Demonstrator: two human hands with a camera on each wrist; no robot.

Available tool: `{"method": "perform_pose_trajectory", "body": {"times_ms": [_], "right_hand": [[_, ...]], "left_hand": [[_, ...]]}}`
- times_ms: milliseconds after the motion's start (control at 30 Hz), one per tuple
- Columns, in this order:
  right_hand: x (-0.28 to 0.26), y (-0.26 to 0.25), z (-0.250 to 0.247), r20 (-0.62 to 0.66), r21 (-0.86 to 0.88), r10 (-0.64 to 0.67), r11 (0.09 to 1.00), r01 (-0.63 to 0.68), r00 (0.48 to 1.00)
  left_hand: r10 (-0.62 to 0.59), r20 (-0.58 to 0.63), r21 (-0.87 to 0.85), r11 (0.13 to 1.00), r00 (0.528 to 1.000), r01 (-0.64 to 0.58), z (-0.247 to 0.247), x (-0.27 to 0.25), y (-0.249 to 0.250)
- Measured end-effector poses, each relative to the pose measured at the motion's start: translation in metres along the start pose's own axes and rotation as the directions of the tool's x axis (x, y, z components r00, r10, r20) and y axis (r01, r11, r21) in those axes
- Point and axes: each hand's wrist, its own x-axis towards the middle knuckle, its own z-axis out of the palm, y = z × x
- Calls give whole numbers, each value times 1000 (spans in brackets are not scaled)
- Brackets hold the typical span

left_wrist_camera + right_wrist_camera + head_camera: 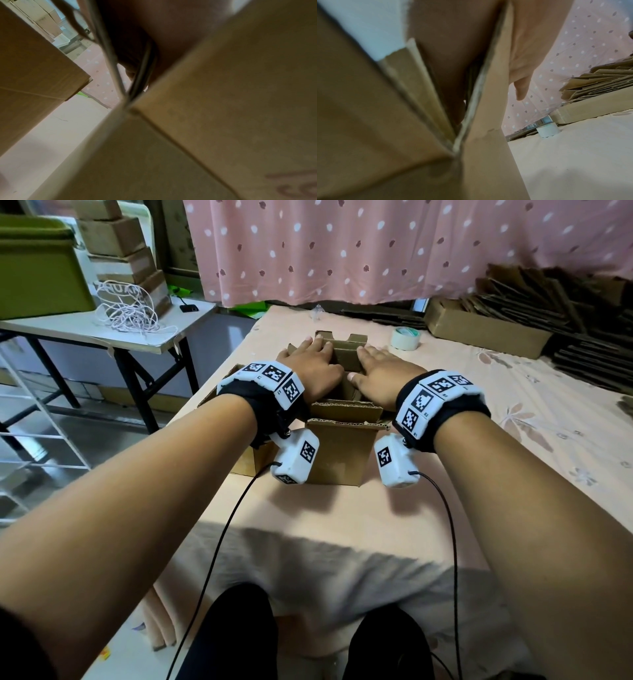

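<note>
A brown cardboard box stands on the pink cloth-covered table, its top flaps partly up. My left hand lies flat on the left flap with fingers stretched forward. My right hand lies flat on the right flap, fingers straight, thumb toward the middle gap. The near flap stands up between my wrists. In the left wrist view the box wall fills the frame and my left hand is a dark shape above it. The right wrist view shows my right hand over the flap edge.
A roll of white tape sits on the table behind the box to the right. Flattened cardboard is stacked in a carton at the back right. A side table at left carries a green bin and tangled white cord. A pink dotted curtain hangs behind.
</note>
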Motion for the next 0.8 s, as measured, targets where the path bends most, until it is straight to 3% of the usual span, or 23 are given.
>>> {"method": "perform_pose_trajectory", "body": {"times_ms": [800], "right_hand": [[13,-7,0,63,-121,79,990,-71,995]], "left_hand": [[-29,65,283,959,997,9,-2,9,6]]}}
